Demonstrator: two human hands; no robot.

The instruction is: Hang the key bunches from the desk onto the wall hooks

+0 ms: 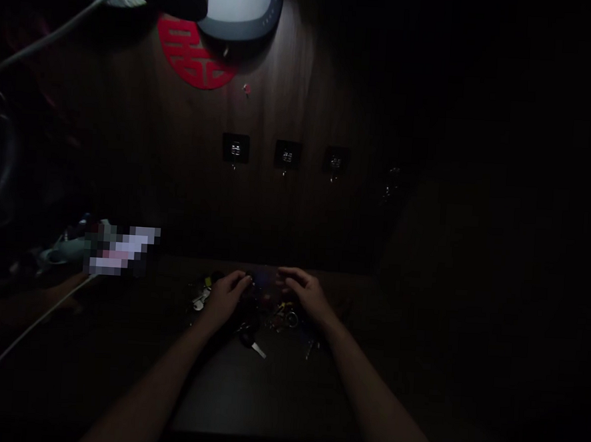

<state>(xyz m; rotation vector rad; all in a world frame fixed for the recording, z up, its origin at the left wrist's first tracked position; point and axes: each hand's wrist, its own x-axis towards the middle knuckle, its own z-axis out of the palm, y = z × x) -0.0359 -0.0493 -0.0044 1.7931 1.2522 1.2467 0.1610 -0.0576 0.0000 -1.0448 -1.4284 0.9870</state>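
In dim light, my left hand [228, 293] is over the left part of a spread of keys and rings on a dark table. Its thumb and forefinger are pinched together at a small dark thing I cannot make out. My right hand [304, 291] hovers across from it, fingers curved and apart, with nothing visible in them. Silver keys [201, 300] lie left of my left hand. Between my wrists are a black-headed key [257, 349] and a metal ring [291, 319] beside a yellow piece [285, 305]. Small metal pieces [310, 347] lie near my right wrist.
Black-backed hooks [287, 154] line the dark wooden panel behind. Above them are a red paper cutout [198, 61] and a grey-rimmed device [241, 7]. At left, a white cable [28, 328] runs to a blurred bright object [123, 250] beside a pale green item [66, 252].
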